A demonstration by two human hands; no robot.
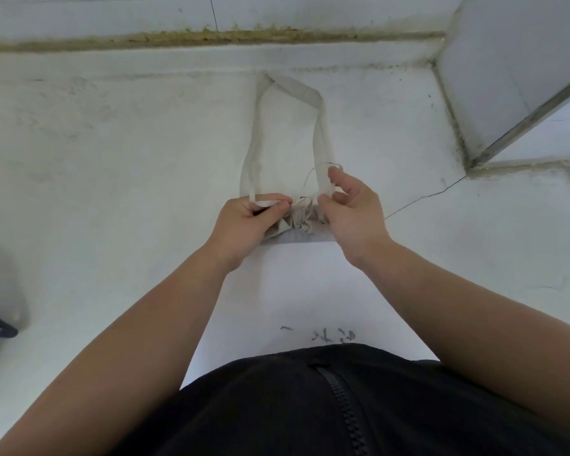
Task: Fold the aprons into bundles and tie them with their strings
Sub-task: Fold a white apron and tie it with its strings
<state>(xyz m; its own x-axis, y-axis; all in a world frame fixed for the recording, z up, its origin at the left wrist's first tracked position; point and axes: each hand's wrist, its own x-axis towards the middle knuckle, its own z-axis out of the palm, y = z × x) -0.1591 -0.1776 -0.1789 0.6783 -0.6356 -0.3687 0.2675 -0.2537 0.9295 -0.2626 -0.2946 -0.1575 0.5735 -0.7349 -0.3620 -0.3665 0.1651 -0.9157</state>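
Step in hand: tying. The apron bundle (298,222) is already folded small, and both hands are working its strings over it.
Location of bundle: on the white table (112,159), at the far edge of a white sheet (310,284), directly between the two hands.
Neck loop (320,126): lies flat on the table, running away from the bundle toward the wall; not tucked in.
Left hand (244,225): grip closed, thumb and forefinger pinching the left string (260,203) just above the bundle's left end; remaining fingers curled under.
Right hand (352,212): grip narrow, thumb and forefinger close together on the right string (323,165), which arcs up thinly past the fingertip; the other fingers hang loosely curled and hold nothing. The exact contact point is small and hard to resolve.
Knot status: gathered cloth at the bundle's centre suggests a wrap or first crossing; whether a knot is seated I cannot tell.
Next move (judgement): pull both strings outward with even tension to cinch, keeping the bundle pinned so the folds do not spring open.
Risk (judgement): the thin string may slip from a fingertip pinch.
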